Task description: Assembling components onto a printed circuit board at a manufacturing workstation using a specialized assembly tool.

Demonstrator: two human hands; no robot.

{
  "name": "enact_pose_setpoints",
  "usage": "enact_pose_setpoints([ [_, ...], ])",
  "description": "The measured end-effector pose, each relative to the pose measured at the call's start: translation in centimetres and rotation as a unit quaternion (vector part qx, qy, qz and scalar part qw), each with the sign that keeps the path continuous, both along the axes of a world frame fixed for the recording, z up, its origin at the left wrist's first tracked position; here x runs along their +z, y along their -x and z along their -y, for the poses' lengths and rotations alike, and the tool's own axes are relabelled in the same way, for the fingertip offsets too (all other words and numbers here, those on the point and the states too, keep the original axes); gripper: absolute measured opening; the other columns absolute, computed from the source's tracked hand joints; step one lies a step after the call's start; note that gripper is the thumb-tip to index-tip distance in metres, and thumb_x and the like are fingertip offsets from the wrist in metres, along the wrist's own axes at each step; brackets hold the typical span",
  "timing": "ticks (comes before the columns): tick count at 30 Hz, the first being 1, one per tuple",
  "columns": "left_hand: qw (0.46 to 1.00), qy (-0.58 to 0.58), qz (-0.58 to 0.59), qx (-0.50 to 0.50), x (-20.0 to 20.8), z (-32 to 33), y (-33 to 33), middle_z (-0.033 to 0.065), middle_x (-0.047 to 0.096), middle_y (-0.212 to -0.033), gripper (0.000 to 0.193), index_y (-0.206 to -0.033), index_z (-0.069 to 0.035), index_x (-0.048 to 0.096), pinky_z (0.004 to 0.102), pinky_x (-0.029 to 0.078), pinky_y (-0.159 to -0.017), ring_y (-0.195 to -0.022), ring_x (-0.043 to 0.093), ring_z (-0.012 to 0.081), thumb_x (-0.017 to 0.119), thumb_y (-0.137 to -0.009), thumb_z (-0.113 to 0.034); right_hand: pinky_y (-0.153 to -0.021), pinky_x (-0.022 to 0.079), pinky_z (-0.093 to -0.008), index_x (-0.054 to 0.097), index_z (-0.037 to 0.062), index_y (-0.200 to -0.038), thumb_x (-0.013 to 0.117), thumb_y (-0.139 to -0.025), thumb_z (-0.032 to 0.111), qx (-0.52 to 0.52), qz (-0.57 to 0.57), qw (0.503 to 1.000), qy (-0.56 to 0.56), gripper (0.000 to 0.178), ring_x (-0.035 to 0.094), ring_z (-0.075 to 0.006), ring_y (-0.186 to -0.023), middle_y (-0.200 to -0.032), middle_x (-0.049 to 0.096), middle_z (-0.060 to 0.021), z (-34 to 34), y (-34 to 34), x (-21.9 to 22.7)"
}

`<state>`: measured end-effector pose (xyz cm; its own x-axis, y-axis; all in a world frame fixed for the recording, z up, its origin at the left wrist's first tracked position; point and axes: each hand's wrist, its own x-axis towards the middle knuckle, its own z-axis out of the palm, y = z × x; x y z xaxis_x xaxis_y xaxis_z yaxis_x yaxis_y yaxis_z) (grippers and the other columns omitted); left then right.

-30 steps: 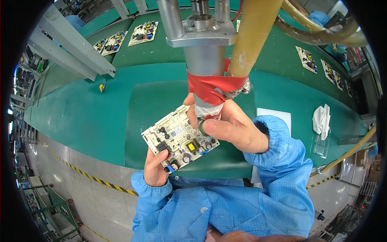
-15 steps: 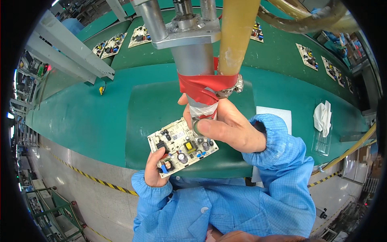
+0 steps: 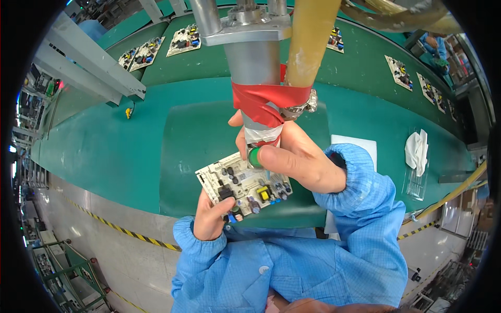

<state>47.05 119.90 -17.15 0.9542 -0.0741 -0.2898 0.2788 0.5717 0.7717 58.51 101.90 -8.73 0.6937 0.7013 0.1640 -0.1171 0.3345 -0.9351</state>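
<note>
My left hand [image 3: 209, 216] is closed on the near left corner of a cream circuit board [image 3: 245, 181], thumb on top. The board carries black capacitors, a yellow transformer and blue parts, and it is tilted above a green mat [image 3: 190, 135]. Around the lower end of a hanging metal dispensing gun [image 3: 253, 65] my right hand [image 3: 300, 164] is wrapped. Its thumb lies beside a green button [image 3: 254, 157] there. Red and white tape binds the gun, and a thick yellowish hose [image 3: 310, 41] joins its side. The gun's tip and the far right part of the board are hidden.
Behind the green bench, more circuit boards [image 3: 183, 40] lie on a belt, with others [image 3: 398, 72] at the right. A white foam sheet [image 3: 360, 148] lies beside my right sleeve. Further right is a white cloth [image 3: 416, 151] on a clear tray. Metal posts [image 3: 88, 60] stand at left.
The circuit board has moved slightly right and tipped, its near edge now angled differently. My left hand has shifted with it. The green button beside my right thumb now shows more clearly.
</note>
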Motion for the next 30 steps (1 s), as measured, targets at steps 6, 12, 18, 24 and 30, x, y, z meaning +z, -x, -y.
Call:
enact_pose_setpoints([
  [6, 1.000, -0.006, 0.005, -0.020, 0.7, 0.2, 0.2, 0.0157, 0.054, -0.127, 0.066, -0.137, 0.002, 0.033, 0.0330, 0.053, -0.086, -0.112, 0.058, 0.0232, 0.065, -0.081, -0.008, -0.080, 0.039, -0.0265, 0.036, 0.0014, -0.135, 0.055, -0.093, 0.045, -0.008, 0.007, 1.000, 0.009, 0.064, 0.047, -0.0110, -0.091, -0.102, 0.052, -0.0050, -0.4, 0.4, -0.1],
  [12, 1.000, -0.019, 0.015, 0.002, 0.1, 0.2, 0.1, 0.0154, 0.054, -0.127, 0.066, -0.138, 0.003, 0.032, 0.0313, 0.054, -0.082, -0.112, 0.059, 0.0231, 0.065, -0.082, -0.008, -0.078, 0.039, -0.0260, 0.035, -0.0021, -0.133, 0.055, -0.086, 0.061, -0.020, 0.011, 1.000, -0.007, 0.082, 0.048, -0.0111, -0.089, -0.100, 0.052, -0.0052, -0.9, 0.0, -0.5],
  [18, 0.999, -0.027, -0.006, -0.047, -0.7, -1.5, 0.7, 0.0176, 0.056, -0.125, 0.065, -0.137, 0.004, 0.033, 0.0308, 0.055, -0.078, -0.107, 0.062, 0.0246, 0.065, -0.081, -0.009, -0.075, 0.039, -0.0250, 0.036, -0.0003, -0.134, 0.055, -0.087, 0.059, -0.028, 0.012, 0.999, 0.015, 0.078, 0.047, -0.0099, -0.086, -0.097, 0.052, -0.0047, -0.9, -0.4, -0.6],
  [24, 0.997, -0.032, -0.016, -0.065, -0.7, -1.9, 1.4, 0.0179, 0.057, -0.124, 0.067, -0.137, 0.004, 0.032, 0.0270, 0.057, -0.062, -0.101, 0.064, 0.0238, 0.065, -0.080, -0.008, -0.075, 0.038, -0.0250, 0.037, 0.0017, -0.133, 0.056, -0.090, 0.049, -0.034, 0.017, 0.998, 0.040, 0.066, 0.046, -0.0096, -0.086, -0.098, 0.053, -0.0046, -0.6, -0.1, -0.5],
  [30, 0.998, -0.021, -0.004, -0.058, -1.7, -2.1, 1.5, 0.0178, 0.056, -0.124, 0.067, -0.137, 0.003, 0.032, 0.0278, 0.057, -0.063, -0.102, 0.064, 0.0242, 0.065, -0.080, -0.007, -0.075, 0.038, -0.0253, 0.037, 0.0010, -0.133, 0.055, -0.090, 0.049, -0.024, 0.014, 0.999, 0.033, 0.066, 0.047, -0.0097, -0.086, -0.098, 0.053, -0.0045, -0.6, -0.2, -0.8],
])
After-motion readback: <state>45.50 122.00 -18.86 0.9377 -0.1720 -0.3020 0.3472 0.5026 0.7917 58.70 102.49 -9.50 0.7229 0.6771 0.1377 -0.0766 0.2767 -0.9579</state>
